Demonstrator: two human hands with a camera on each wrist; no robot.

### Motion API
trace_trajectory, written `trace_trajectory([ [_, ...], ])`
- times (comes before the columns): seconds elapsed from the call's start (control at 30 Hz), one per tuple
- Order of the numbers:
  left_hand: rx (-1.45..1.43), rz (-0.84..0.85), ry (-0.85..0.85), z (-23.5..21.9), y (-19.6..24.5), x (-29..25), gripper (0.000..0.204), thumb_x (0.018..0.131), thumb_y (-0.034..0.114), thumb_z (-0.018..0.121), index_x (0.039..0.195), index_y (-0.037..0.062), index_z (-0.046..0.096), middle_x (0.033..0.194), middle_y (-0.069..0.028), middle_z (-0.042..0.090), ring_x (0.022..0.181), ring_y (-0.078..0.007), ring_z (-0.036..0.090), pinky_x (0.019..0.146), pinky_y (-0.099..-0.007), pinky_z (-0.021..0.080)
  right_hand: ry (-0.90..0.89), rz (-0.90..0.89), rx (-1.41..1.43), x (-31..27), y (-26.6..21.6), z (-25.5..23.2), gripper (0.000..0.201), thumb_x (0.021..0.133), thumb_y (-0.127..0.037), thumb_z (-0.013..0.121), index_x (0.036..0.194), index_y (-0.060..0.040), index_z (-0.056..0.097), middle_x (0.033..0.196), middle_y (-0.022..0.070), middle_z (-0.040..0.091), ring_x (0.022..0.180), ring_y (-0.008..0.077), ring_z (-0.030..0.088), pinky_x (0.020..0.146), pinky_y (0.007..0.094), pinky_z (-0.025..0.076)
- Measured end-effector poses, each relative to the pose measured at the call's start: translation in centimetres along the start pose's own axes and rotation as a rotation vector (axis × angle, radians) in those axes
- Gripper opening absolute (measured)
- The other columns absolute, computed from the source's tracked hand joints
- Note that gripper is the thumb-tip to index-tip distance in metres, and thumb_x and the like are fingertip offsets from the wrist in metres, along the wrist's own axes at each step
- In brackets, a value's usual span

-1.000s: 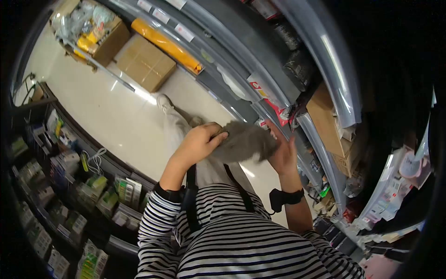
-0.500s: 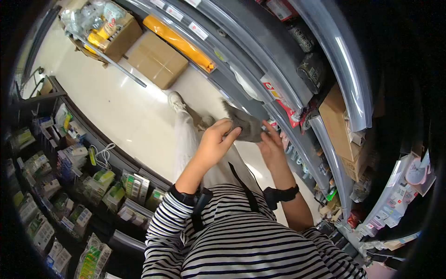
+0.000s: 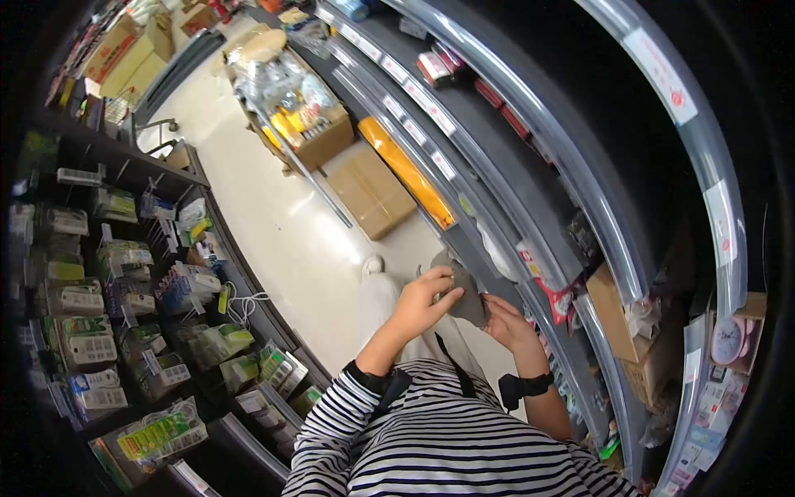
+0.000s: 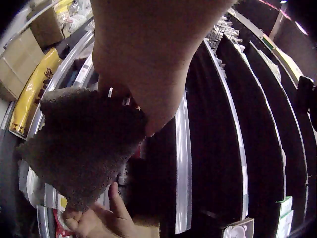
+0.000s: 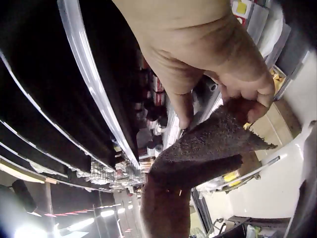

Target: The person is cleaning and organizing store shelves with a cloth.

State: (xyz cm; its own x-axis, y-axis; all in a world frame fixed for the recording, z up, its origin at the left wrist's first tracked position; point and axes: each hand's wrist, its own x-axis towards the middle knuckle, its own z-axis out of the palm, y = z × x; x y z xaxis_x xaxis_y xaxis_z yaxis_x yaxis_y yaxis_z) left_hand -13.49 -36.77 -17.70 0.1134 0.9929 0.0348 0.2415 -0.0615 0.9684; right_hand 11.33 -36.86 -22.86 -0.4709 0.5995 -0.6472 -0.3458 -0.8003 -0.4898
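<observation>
A grey-brown cloth is stretched between the two hands in front of the legs. The left hand pinches its left part, thumb on top. At its other side, the right hand holds the edge with curled fingers. In the left wrist view the cloth hangs as a fuzzy sheet, the right hand at its lower corner with the thumb raised. The right wrist view shows the cloth folded over, with the right hand's fingers curled on its upper corner.
Grey shelves with price strips curve along the right. Ahead on the floor stand a closed carton and an open box of packages. An orange-yellow package lies by the shelf edge. Hanging packs fill the left rack.
The head view has turned, so the shelves and boxes have shifted right and down. The cloth has turned between the hands, and the right hand's spread fingers have closed on its edge.
</observation>
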Motion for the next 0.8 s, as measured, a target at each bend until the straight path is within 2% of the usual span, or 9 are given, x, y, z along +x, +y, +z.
trace_trajectory([
  [0.07,0.015,-0.048,0.069,-1.5,-0.3,-0.4,0.018,0.083,0.014,0.065,0.085,-0.0034,0.061,0.101,-0.0152,0.059,0.087,-0.0292,0.059,0.078,-0.0333,0.046,0.026,-0.065,-0.074,0.8,-0.8,1.9,0.042,0.091,-0.012,0.055,0.130,-0.0029,0.044,0.117,0.0124,0.057,0.106,0.0226,0.056,0.091,0.0387,0.043],
  [0.13,0.070,0.047,0.131,-2.6,-1.4,-0.3,0.019,0.082,0.016,0.066,0.085,-0.0029,0.061,0.095,-0.0145,0.059,0.082,-0.0268,0.059,0.072,-0.0325,0.047,-0.004,-0.114,-0.110,1.3,-1.8,3.5,0.047,0.086,-0.003,0.058,0.131,-0.0034,0.043,0.115,0.0132,0.057,0.104,0.0207,0.057,0.090,0.0341,0.043],
  [0.2,0.128,-0.169,-0.002,-3.8,-1.6,-0.1,0.018,0.082,0.016,0.066,0.085,-0.0020,0.062,0.088,-0.0135,0.060,0.078,-0.0258,0.058,0.067,-0.0323,0.046,0.054,-0.283,-0.476,1.6,-2.0,4.5,0.058,0.080,0.003,0.062,0.134,-0.0028,0.040,0.113,0.0119,0.058,0.103,0.0174,0.056,0.090,0.0319,0.043],
  [0.37,-0.032,0.034,0.031,-6.2,-2.9,1.1,0.016,0.081,0.015,0.066,0.086,-0.0004,0.063,0.081,-0.0129,0.060,0.072,-0.0257,0.058,0.066,-0.0336,0.047,0.197,-0.370,-0.503,3.0,-1.8,6.5,0.057,0.076,0.011,0.062,0.128,-0.0065,0.048,0.098,0.0055,0.059,0.092,0.0116,0.057,0.080,0.0221,0.045],
  [0.47,-0.068,-0.010,0.025,-9.6,-3.2,1.2,0.017,0.081,0.014,0.067,0.088,-0.0006,0.063,0.085,-0.0122,0.059,0.073,-0.0236,0.058,0.067,-0.0327,0.047,0.178,-0.375,-0.510,3.6,-1.9,10.0,0.056,0.075,0.011,0.064,0.126,-0.0058,0.050,0.101,0.0059,0.058,0.092,0.0130,0.057,0.081,0.0234,0.046],
  [0.53,-0.027,0.074,0.047,-12.7,-3.6,1.3,0.017,0.080,0.012,0.068,0.089,-0.0010,0.063,0.087,-0.0117,0.058,0.070,-0.0205,0.058,0.064,-0.0304,0.047,0.118,-0.385,-0.585,5.0,-1.2,12.4,0.052,0.074,0.010,0.066,0.123,-0.0046,0.053,0.101,0.0062,0.057,0.092,0.0138,0.057,0.080,0.0237,0.047],
  [0.67,-0.072,-0.091,0.166,-19.1,-3.5,0.9,0.014,0.076,0.006,0.070,0.086,0.0001,0.062,0.085,-0.0071,0.058,0.071,-0.0137,0.057,0.060,-0.0248,0.047,0.028,-0.344,-0.924,8.0,-0.3,18.5,0.041,0.073,0.007,0.070,0.112,-0.0009,0.061,0.101,0.0070,0.055,0.093,0.0162,0.058,0.083,0.0254,0.047],
  [0.73,0.006,-0.103,0.204,-21.7,-4.3,0.4,0.013,0.076,0.005,0.070,0.084,-0.0006,0.061,0.083,-0.0068,0.057,0.072,-0.0136,0.057,0.061,-0.0251,0.047,0.028,-0.345,-0.854,9.6,0.6,21.1,0.039,0.071,0.002,0.073,0.108,-0.0003,0.063,0.094,0.0071,0.055,0.090,0.0171,0.058,0.080,0.0277,0.047],
  [0.8,-0.029,-0.067,0.251,-23.7,-5.3,-0.2,0.012,0.076,0.005,0.070,0.083,-0.0004,0.061,0.090,-0.0074,0.060,0.072,-0.0130,0.057,0.060,-0.0244,0.046,0.041,-0.471,-1.306,10.9,0.8,23.5,0.035,0.072,-0.002,0.074,0.106,-0.0012,0.065,0.085,0.0025,0.055,0.083,0.0123,0.057,0.069,0.0260,0.046],
])
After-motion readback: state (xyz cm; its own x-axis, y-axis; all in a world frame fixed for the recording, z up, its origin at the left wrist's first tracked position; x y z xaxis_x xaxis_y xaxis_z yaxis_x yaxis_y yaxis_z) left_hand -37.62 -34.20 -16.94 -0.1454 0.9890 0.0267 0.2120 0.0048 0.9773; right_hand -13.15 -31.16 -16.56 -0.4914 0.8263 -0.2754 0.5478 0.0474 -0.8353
